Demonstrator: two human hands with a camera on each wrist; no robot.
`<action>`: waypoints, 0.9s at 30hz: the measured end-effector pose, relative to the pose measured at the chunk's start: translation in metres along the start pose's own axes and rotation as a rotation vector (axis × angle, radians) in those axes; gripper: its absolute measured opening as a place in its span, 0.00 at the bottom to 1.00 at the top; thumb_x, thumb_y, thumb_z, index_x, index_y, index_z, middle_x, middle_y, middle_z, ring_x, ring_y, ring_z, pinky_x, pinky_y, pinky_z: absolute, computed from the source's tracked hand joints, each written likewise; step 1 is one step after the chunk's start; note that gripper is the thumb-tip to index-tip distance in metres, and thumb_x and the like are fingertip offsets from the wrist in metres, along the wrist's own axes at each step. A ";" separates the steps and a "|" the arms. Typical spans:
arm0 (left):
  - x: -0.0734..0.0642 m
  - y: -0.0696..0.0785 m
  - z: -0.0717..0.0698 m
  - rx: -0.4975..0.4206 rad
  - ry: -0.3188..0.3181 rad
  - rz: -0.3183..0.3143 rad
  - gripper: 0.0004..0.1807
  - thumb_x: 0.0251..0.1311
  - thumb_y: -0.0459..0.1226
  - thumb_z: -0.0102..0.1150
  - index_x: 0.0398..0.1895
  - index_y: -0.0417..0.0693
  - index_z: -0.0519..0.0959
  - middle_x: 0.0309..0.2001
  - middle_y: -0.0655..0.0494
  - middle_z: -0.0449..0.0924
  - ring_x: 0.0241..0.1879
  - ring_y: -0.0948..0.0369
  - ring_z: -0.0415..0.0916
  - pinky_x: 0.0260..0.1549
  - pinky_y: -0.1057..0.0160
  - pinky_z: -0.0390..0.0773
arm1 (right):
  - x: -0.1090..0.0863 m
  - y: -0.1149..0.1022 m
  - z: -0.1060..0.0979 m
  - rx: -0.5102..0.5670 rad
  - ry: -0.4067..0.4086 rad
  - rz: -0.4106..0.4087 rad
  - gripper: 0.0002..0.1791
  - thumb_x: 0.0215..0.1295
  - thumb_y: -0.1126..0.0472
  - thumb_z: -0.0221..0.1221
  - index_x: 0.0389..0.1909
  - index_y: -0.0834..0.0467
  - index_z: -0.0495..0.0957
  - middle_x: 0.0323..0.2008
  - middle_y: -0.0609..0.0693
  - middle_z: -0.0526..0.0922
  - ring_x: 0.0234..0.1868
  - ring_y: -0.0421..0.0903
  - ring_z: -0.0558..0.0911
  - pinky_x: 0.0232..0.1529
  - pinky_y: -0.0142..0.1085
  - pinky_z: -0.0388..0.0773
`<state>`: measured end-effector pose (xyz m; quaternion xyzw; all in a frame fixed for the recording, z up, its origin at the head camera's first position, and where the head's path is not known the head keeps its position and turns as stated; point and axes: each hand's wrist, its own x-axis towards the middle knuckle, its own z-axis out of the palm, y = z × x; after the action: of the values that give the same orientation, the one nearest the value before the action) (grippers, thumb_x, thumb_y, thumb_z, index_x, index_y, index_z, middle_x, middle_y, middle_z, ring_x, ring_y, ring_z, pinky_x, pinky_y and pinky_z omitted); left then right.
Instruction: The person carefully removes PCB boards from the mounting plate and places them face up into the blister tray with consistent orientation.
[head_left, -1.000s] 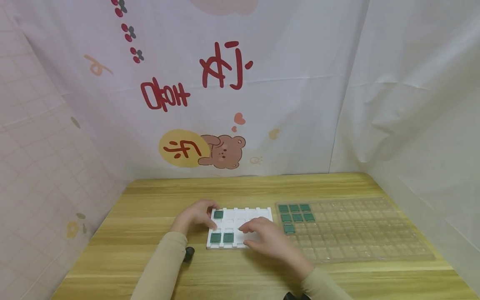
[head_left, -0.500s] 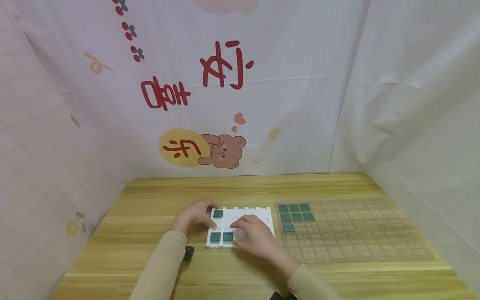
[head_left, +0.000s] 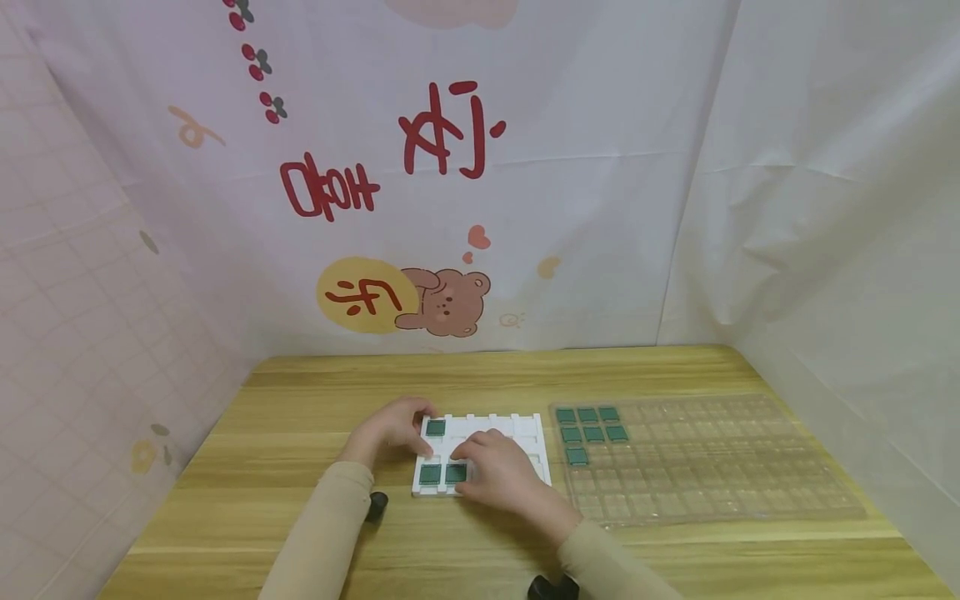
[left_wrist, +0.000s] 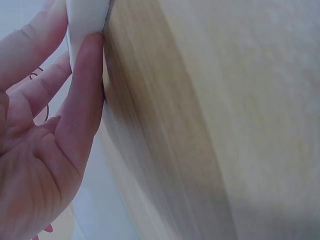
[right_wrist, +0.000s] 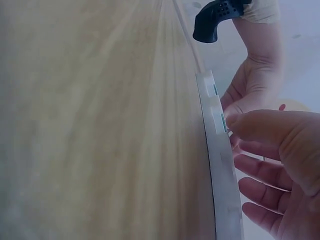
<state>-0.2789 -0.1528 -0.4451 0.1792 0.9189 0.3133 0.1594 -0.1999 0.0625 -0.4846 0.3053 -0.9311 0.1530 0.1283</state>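
Observation:
A white slotted tray (head_left: 528,427) lies on the table in the head view. Square green chips sit in its cells, one chip (head_left: 436,427) at the back left and two at the front left. My left hand (head_left: 393,423) grips the tray's left end, thumb and fingers spread along it; the left wrist view shows fingertips at the tray edge (left_wrist: 86,22). Bent over the second front chip (head_left: 455,473), my right hand (head_left: 501,471) has its thumb at the near edge and fingertips at the far side. In the right wrist view the thumb (right_wrist: 245,125) meets the tray's rim beside that chip.
Right of the white tray lies a clear plastic tray (head_left: 697,467) with many cells, several green chips (head_left: 593,434) in its back left corner. The wooden table (head_left: 315,392) ends at a white printed curtain (head_left: 585,208) behind and at both sides.
My right hand has moved left across the white tray to the second front chip, its thumb and fingers drawing closer together. The left hand has stayed on the tray's left end.

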 end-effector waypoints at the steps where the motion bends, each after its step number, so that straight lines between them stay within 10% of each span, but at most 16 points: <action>1: 0.000 0.000 0.000 -0.001 0.000 0.002 0.27 0.39 0.31 0.81 0.46 0.46 0.80 0.35 0.52 0.73 0.36 0.57 0.68 0.37 0.58 0.69 | 0.001 0.000 0.001 -0.010 -0.005 -0.002 0.21 0.49 0.47 0.74 0.44 0.48 0.84 0.42 0.42 0.82 0.43 0.43 0.77 0.45 0.36 0.75; 27: 0.001 0.000 -0.001 0.011 -0.003 0.011 0.27 0.38 0.30 0.81 0.46 0.43 0.80 0.34 0.52 0.73 0.35 0.57 0.68 0.37 0.59 0.69 | 0.010 -0.010 -0.002 -0.129 -0.037 -0.015 0.15 0.47 0.48 0.73 0.35 0.48 0.84 0.32 0.40 0.78 0.34 0.41 0.72 0.35 0.34 0.70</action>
<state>-0.2803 -0.1527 -0.4444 0.1854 0.9195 0.3086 0.1580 -0.2013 0.0508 -0.4777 0.3061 -0.9390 0.0859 0.1315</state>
